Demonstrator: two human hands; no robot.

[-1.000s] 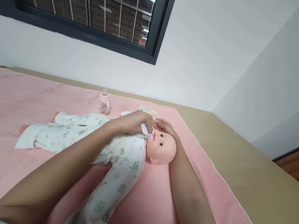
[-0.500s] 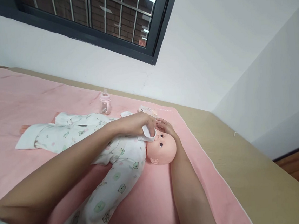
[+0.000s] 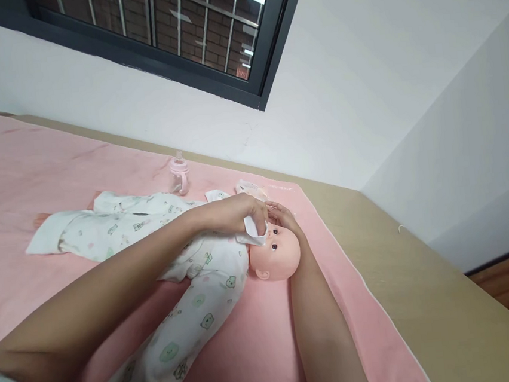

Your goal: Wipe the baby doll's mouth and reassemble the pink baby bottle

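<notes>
- Head view: our left hand [image 3: 241, 211] pinches a white cloth [image 3: 255, 234] narrowly over the doll's [image 3: 215, 253] lower face, probably for control.
- Our right hand [image 3: 281, 215], fingers loosely extended, lies round the head's [image 3: 280, 259] far side, likely steadying it.
- The doll lies face-up on the pink blanket [image 3: 259, 334], the bottle [image 3: 179, 177] upright beyond.

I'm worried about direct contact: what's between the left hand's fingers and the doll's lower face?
The head view shows a white cloth between the left hand and the doll's face.
</notes>
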